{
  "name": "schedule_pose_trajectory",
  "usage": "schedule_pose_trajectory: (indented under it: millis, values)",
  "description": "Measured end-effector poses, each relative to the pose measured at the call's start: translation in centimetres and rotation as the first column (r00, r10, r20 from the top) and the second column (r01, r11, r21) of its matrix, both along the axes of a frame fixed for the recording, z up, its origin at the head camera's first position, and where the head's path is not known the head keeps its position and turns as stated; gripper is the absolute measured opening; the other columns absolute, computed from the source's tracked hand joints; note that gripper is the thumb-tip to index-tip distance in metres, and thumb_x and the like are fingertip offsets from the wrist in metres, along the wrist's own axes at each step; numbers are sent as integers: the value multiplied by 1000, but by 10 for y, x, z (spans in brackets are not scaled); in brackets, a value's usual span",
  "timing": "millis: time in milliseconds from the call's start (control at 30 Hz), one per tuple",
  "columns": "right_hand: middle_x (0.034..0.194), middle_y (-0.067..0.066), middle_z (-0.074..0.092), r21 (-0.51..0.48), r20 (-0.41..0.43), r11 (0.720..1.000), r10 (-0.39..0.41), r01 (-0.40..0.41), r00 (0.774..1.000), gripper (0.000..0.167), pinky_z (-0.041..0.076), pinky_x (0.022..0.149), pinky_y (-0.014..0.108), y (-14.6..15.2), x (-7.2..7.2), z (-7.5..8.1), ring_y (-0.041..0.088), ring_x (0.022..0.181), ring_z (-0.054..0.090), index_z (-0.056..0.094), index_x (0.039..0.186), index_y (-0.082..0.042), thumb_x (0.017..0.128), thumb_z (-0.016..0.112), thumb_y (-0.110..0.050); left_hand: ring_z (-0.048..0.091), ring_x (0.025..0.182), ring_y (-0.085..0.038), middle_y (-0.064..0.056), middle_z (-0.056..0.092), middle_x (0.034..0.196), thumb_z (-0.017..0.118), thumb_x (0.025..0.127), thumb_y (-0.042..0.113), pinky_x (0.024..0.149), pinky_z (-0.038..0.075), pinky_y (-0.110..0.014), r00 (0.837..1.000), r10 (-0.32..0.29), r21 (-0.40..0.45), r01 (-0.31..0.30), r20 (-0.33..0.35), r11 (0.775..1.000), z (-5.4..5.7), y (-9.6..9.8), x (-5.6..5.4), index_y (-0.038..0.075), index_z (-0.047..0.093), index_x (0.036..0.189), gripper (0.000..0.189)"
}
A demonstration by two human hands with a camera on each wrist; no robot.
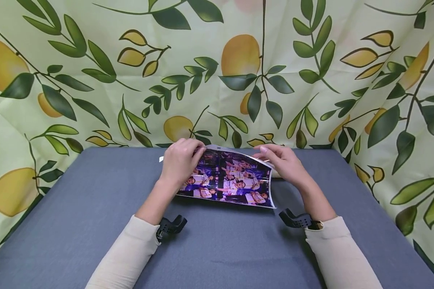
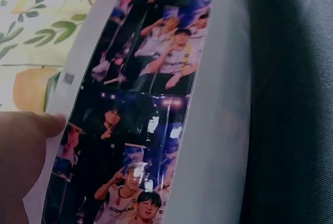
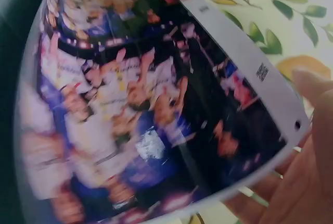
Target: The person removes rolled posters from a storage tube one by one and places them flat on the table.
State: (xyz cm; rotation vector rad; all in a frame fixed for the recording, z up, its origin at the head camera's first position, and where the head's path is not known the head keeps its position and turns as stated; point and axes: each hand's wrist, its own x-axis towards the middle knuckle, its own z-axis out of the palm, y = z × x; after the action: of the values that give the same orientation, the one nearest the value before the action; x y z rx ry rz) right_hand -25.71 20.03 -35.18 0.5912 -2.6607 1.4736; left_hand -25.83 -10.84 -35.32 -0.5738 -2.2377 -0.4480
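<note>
A glossy photo print (image 1: 244, 180) with a white border is tilted up above the table, its picture side towards me. It shows people in white shirts in a dark purple-lit place. At its upper left edge my left hand (image 1: 181, 160) pinches the print, the thumb (image 2: 49, 125) lying on the white margin. My right hand (image 1: 283, 162) is at the upper right corner, fingers extended. In the right wrist view its fingers (image 3: 265, 198) reach behind the curved end, near a small punched hole (image 3: 297, 125). The thumb stands beside the margin, not visibly pressing on it.
A grey cloth-covered table (image 1: 220, 249) lies beneath. Behind it hangs a curtain (image 1: 202, 88) with fruit and leaves. A pale object (image 1: 276, 174) peeks out behind the print's right end, mostly hidden. Black wrist mounts (image 1: 171, 224) sit on both forearms.
</note>
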Motion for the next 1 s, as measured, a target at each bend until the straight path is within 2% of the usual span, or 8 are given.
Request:
schedule_pose_trajectory:
  millis: [100, 233, 400, 500, 633, 733, 933, 1000]
  values:
    - [131, 23, 66, -9, 4, 997, -71, 71, 997, 55, 45, 109, 53, 9, -1, 4, 36, 125, 60, 60, 136, -1, 110, 35, -42, 68, 77, -25, -4, 78, 91, 69, 97, 26, 64, 55, -42, 996, 68, 66, -71, 52, 995, 2, -4, 0, 13, 76, 96, 15]
    - [146, 25, 54, 46, 29, 985, -169, 168, 985, 64, 46, 107, 60, 13, -2, 6, 43, 132, 54, 49, 147, -4, 108, 34, -52, 71, 82, -28, -7, 78, 96, 67, 98, 30, 63, 54, -46, 983, 133, 175, -154, 128, 972, 6, -9, 1, 12, 74, 100, 19]
    - [152, 24, 47, 157, 91, 974, -179, 163, 980, 71, 55, 95, 54, 9, -2, 7, 42, 129, 56, 33, 158, -12, 104, 42, -57, 72, 89, -32, -8, 78, 102, 65, 99, 32, 66, 52, -50, 960, 159, 263, -218, 229, 940, 7, -14, 1, 13, 73, 102, 21]
    - [147, 26, 51, 197, 160, 970, -173, 141, 972, 84, 59, 88, 45, 8, -1, 6, 38, 118, 63, 20, 162, -16, 98, 55, -57, 73, 92, -35, -9, 78, 106, 63, 100, 33, 69, 51, -52, 943, 159, 298, -249, 293, 922, 7, -15, 0, 13, 72, 104, 22]
    - [132, 29, 62, 97, 258, 988, -144, 123, 955, 91, 62, 81, 41, 9, -2, 5, 34, 104, 72, 15, 163, -16, 94, 66, -48, 71, 92, -36, -11, 77, 105, 60, 102, 36, 73, 49, -53, 917, 131, 363, -277, 377, 890, 9, -17, 0, 13, 71, 106, 26]
    - [120, 25, 70, -43, 277, 990, -120, 137, 953, 80, 63, 79, 43, 10, -3, 2, 27, 95, 76, 24, 160, -13, 97, 65, -40, 68, 90, -32, -10, 76, 103, 58, 103, 35, 76, 48, -50, 904, 64, 427, -261, 423, 866, 11, -18, 0, 12, 71, 108, 27]
    - [94, -10, 71, -310, 254, 927, -131, 209, 958, 62, 64, 76, 36, 7, -7, -2, 8, 79, 74, 40, 148, -3, 100, 62, -36, 62, 84, -26, -13, 73, 98, 59, 103, 29, 76, 45, -38, 900, -67, 536, -194, 430, 822, 12, -16, -2, 6, 70, 108, 26]
    - [96, -6, 74, -325, 252, 924, -122, 203, 960, 63, 63, 76, 33, 5, -7, -3, 7, 80, 74, 40, 148, -2, 100, 62, -38, 58, 81, -25, -13, 71, 94, 59, 102, 28, 73, 43, -35, 900, -85, 557, -189, 428, 809, 12, -14, -3, 5, 70, 107, 26]
